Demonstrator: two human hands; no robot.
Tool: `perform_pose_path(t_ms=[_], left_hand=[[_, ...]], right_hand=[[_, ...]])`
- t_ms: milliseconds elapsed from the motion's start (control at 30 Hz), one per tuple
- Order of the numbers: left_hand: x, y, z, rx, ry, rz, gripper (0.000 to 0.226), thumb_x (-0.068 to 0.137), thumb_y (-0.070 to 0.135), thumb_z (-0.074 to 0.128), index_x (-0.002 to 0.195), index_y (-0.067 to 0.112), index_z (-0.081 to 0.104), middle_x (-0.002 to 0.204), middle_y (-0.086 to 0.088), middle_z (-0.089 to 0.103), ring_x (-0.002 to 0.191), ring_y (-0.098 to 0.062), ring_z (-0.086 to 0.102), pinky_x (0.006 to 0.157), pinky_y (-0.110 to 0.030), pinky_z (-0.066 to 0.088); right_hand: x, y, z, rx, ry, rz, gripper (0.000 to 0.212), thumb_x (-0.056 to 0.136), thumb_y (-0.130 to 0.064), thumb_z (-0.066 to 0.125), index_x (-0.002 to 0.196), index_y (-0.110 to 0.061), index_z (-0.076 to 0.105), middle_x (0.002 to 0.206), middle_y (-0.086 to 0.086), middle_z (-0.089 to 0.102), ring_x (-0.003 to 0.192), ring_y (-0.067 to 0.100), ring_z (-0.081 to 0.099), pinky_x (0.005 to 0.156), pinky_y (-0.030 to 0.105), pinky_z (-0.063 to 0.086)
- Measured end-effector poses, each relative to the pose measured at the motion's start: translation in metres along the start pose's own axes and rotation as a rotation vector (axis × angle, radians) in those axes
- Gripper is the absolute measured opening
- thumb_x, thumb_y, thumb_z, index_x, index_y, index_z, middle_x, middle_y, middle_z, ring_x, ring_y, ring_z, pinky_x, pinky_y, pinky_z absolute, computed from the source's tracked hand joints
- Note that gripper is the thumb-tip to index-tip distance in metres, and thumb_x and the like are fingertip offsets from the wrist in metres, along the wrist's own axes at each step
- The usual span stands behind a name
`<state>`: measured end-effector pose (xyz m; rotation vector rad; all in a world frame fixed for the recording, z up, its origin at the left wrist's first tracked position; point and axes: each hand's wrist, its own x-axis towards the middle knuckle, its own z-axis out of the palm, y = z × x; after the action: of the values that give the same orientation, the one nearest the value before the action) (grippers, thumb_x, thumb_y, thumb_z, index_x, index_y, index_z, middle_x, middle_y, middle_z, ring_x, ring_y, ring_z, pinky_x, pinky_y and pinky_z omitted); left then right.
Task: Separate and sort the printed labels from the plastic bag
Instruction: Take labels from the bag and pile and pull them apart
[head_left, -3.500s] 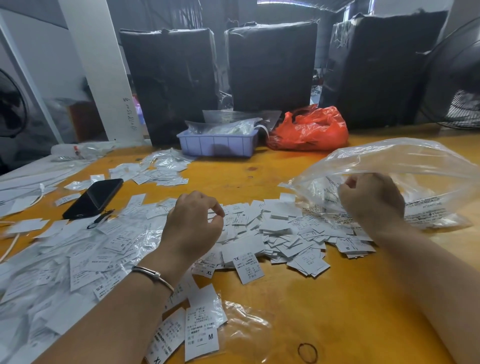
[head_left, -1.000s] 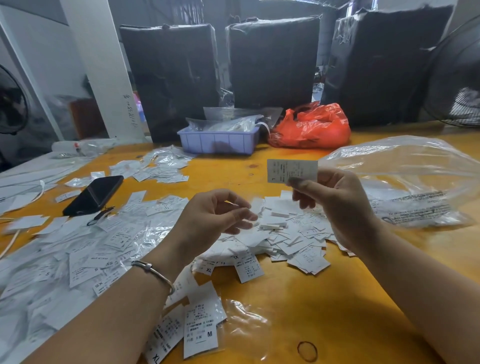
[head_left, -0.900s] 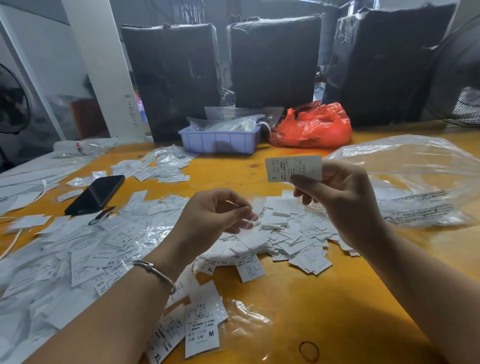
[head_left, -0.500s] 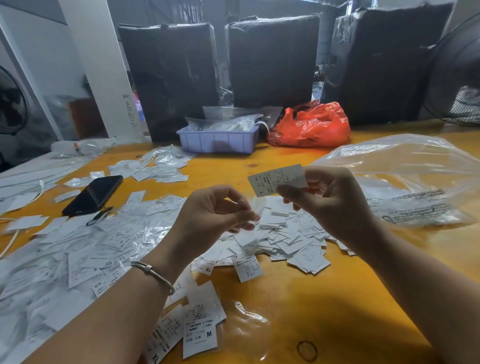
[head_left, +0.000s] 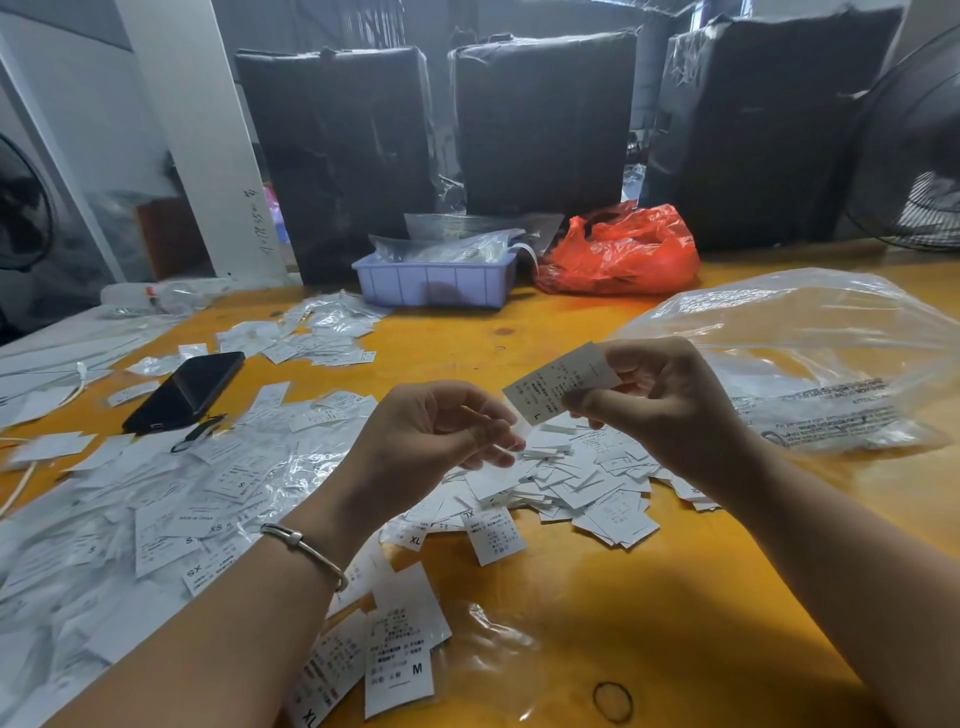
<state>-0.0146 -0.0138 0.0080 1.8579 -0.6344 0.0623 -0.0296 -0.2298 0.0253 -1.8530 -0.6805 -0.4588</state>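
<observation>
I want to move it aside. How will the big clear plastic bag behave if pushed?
The clear bag looks puffed and crinkled, so it would probably crumple, not slide stiffly. Few labels seem left inside, so it is likely light. On the smooth yellow table it may slip easily.

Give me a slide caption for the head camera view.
Right hand pinches an L label above the loose label pile; left hand alongside.

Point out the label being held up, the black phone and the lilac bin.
held label (head_left: 558, 382), head view, on its printed face left of the gripping fingers.
black phone (head_left: 187, 391), head view, middle of its dark screen.
lilac bin (head_left: 434, 286), head view, on its front wall.
</observation>
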Motion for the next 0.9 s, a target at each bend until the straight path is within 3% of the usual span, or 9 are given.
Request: perform_pose_path(t_ms=[100, 233, 400, 500, 567, 633, 700, 833, 900], left_hand=[[0.0, 0.0, 0.0, 0.01, -0.023, -0.006, 0.013, 0.088, 0.01, 0.063, 0.095, 0.0, 0.068, 0.087, -0.008, 0.077, 0.078, -0.021, 0.074, 0.067, -0.032, 0.057], [-0.001, 0.0, 0.001, 0.005, -0.08, -0.047, 0.018, 0.089, 0.013, 0.063, 0.095, -0.003, 0.068, 0.087, -0.007, 0.077, 0.078, -0.02, 0.074, 0.066, -0.029, 0.057], [-0.001, 0.001, 0.003, -0.016, -0.118, -0.09, 0.029, 0.082, 0.025, 0.066, 0.094, -0.001, 0.07, 0.086, -0.009, 0.076, 0.078, -0.023, 0.074, 0.065, -0.026, 0.056], [0.0, -0.001, 0.001, -0.003, -0.094, -0.078, 0.024, 0.082, 0.024, 0.067, 0.091, 0.002, 0.071, 0.086, -0.007, 0.077, 0.079, -0.021, 0.074, 0.065, -0.023, 0.056], [0.0, -0.003, 0.0, -0.008, -0.059, -0.063, 0.022, 0.079, 0.023, 0.071, 0.089, 0.004, 0.073, 0.085, -0.007, 0.076, 0.08, -0.021, 0.073, 0.069, -0.026, 0.057], [0.0, -0.004, -0.001, -0.008, 0.0, -0.041, 0.022, 0.072, 0.026, 0.076, 0.086, 0.008, 0.076, 0.084, -0.007, 0.075, 0.083, -0.023, 0.071, 0.076, -0.031, 0.057], [0.0, -0.003, -0.002, -0.006, 0.043, -0.03, 0.022, 0.069, 0.03, 0.077, 0.084, 0.014, 0.077, 0.085, -0.005, 0.074, 0.087, -0.025, 0.068, 0.081, -0.034, 0.056], [0.0, -0.001, -0.005, -0.076, 0.028, -0.025, 0.01, 0.075, 0.022, 0.074, 0.083, 0.015, 0.074, 0.084, -0.01, 0.072, 0.08, -0.016, 0.068, 0.076, -0.022, 0.056], [0.0, -0.001, -0.004, -0.074, 0.016, -0.022, 0.005, 0.08, 0.009, 0.073, 0.084, 0.01, 0.071, 0.08, -0.009, 0.071, 0.077, -0.016, 0.068, 0.075, -0.02, 0.055]], right_hand=[[-0.001, 0.002, -0.001, 0.003, -0.048, 0.024, 0.021, 0.079, 0.005, 0.068, 0.082, -0.015, 0.073, 0.078, 0.002, 0.073, 0.065, 0.012, 0.065, 0.056, 0.03, 0.053], [0.0, 0.007, -0.001, -0.048, -0.111, 0.033, 0.013, 0.08, 0.005, 0.066, 0.083, -0.005, 0.074, 0.078, 0.024, 0.068, 0.07, 0.042, 0.058, 0.058, 0.051, 0.047], [0.001, 0.01, -0.003, -0.105, -0.053, 0.055, 0.015, 0.079, -0.001, 0.069, 0.084, -0.015, 0.073, 0.08, 0.012, 0.072, 0.073, 0.033, 0.064, 0.064, 0.048, 0.054], [0.001, 0.012, -0.003, -0.051, -0.044, 0.104, 0.011, 0.077, 0.005, 0.068, 0.084, -0.003, 0.073, 0.079, 0.013, 0.072, 0.076, 0.036, 0.066, 0.07, 0.05, 0.054], [0.002, 0.014, -0.003, 0.009, 0.005, 0.133, 0.003, 0.075, 0.013, 0.064, 0.078, 0.012, 0.063, 0.075, 0.024, 0.066, 0.071, 0.037, 0.065, 0.064, 0.047, 0.054], [0.003, 0.016, -0.005, 0.033, 0.071, 0.152, 0.009, 0.073, 0.02, 0.058, 0.073, 0.016, 0.05, 0.069, 0.03, 0.058, 0.059, 0.024, 0.062, 0.05, 0.029, 0.051], [0.004, 0.016, -0.006, 0.017, 0.116, 0.184, 0.017, 0.073, 0.019, 0.058, 0.085, 0.009, 0.051, 0.067, 0.017, 0.059, 0.055, 0.012, 0.062, 0.046, 0.018, 0.046], [0.004, 0.017, -0.007, -0.093, 0.086, 0.138, 0.073, 0.083, 0.004, 0.061, 0.136, -0.041, 0.037, 0.079, 0.009, 0.066, 0.055, 0.018, 0.063, 0.046, 0.021, 0.049], [0.004, 0.016, -0.003, -0.124, 0.033, 0.105, 0.06, 0.087, 0.005, 0.056, 0.128, -0.039, 0.052, 0.077, 0.011, 0.067, 0.052, 0.013, 0.061, 0.044, 0.023, 0.047]])
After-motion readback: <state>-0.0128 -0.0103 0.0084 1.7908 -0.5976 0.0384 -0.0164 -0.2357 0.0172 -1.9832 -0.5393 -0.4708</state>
